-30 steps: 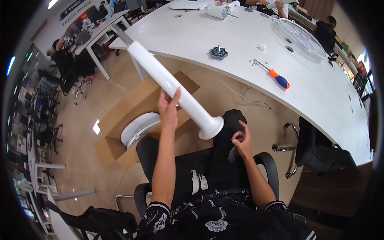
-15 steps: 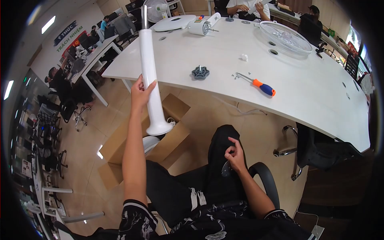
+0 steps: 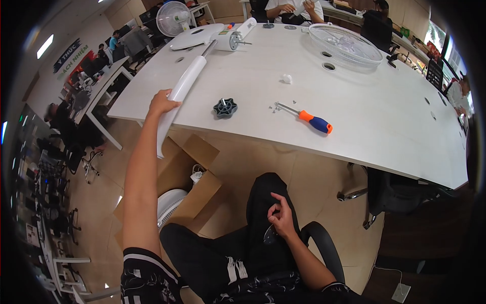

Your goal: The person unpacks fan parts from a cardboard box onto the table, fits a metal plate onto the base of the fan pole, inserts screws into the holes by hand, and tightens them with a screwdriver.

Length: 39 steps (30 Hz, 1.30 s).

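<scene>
My left hand (image 3: 164, 103) grips a white tubular fan stand (image 3: 188, 81) with a metal rod (image 3: 208, 48) at its upper end. The stand slants across the table's left front edge, its flared lower end hanging past it. Whether it touches the tabletop I cannot tell. My right hand (image 3: 281, 215) is over my thigh, index finger extended, thumb and other fingers curled together; anything inside is hidden. A dark speckled piece (image 3: 271, 234) shows beside its palm. On the table lie a dark star-shaped knob (image 3: 225, 107) and an orange-and-blue screwdriver (image 3: 316, 122) beside several small screws (image 3: 274, 109).
A white motor housing (image 3: 229, 41), a white panel (image 3: 195, 36) and a fan grille (image 3: 346, 43) lie farther back on the white table (image 3: 354, 126). An open cardboard box (image 3: 200, 200) with white parts stands on the floor. Another person (image 3: 296, 10) sits across.
My left hand has tipped the fan stand from nearly upright to slanting across the table edge, its lower end moving left, away from above the box. My right hand keeps its pose.
</scene>
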### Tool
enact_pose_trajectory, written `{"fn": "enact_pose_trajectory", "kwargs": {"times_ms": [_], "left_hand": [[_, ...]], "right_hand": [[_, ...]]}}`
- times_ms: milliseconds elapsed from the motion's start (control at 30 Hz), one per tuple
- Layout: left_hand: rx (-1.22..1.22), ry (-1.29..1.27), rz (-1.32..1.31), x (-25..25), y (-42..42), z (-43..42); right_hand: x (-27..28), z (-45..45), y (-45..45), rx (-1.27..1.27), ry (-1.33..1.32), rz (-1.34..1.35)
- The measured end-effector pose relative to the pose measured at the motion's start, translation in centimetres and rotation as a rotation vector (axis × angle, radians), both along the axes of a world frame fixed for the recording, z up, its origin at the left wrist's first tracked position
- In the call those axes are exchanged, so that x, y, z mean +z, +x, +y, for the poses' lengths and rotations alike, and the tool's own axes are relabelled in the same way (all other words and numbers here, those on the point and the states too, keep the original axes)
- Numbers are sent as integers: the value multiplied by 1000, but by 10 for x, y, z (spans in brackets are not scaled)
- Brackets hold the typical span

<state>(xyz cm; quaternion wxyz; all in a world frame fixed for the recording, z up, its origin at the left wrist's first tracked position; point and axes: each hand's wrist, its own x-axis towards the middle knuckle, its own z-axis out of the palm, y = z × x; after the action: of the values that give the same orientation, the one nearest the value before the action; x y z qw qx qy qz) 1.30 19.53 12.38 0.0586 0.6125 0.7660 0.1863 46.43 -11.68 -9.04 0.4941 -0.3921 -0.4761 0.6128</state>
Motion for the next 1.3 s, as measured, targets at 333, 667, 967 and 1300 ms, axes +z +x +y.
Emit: {"fn": "enact_pose_trajectory", "kwargs": {"times_ms": [333, 667, 967, 1300], "left_hand": [[42, -124, -52, -15, 3, 61], [3, -49, 99, -27, -3, 72], [-153, 597, 101, -22, 47, -13], [-400, -274, -899, -54, 211, -316]], "right_hand": [[-4, 5, 3, -13, -29, 30], [-6, 8, -3, 2, -45, 51], [4, 10, -6, -88, -80, -7], [58, 64, -85, -452, -258, -3]]}}
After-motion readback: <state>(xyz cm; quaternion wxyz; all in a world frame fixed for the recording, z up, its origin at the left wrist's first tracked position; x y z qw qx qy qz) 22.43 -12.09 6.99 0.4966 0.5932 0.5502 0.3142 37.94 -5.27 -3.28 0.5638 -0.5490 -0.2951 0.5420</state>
